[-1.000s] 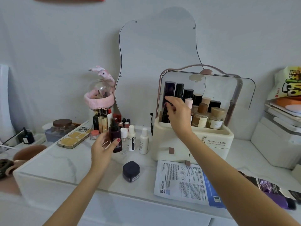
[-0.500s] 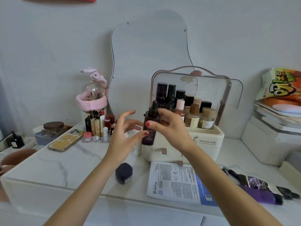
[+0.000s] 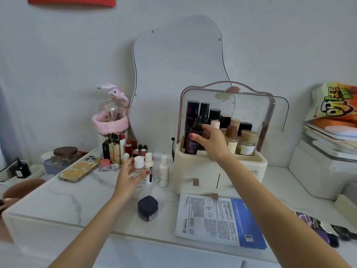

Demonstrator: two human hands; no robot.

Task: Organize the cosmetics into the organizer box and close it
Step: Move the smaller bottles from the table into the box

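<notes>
The cream organizer box (image 3: 193, 171) stands at the centre right with its clear lid (image 3: 257, 105) raised; several bottles and jars stand inside. My right hand (image 3: 211, 141) grips a dark pump bottle (image 3: 192, 141) upright at the box's front left corner. My left hand (image 3: 130, 176) is cupped at a clear bottle with a white cap (image 3: 139, 163), thumb and fingers on either side; the bottle stands on the table. Beside it stand two small white bottles (image 3: 149, 167) (image 3: 163, 171). A dark square jar (image 3: 147, 207) sits nearer to me.
A sheet-mask packet (image 3: 218, 219) lies in front of the box, a purple tube (image 3: 316, 227) to its right. A lipstick rack (image 3: 119, 149), a phone (image 3: 79, 169) and a glass jar (image 3: 64, 155) sit at the left. A wavy mirror (image 3: 179, 74) leans on the wall; white boxes (image 3: 318, 171) stand right.
The dark pump bottle passed from my left hand to my right, which carried it to the box's front left corner. My left hand dropped back to the clear bottle.
</notes>
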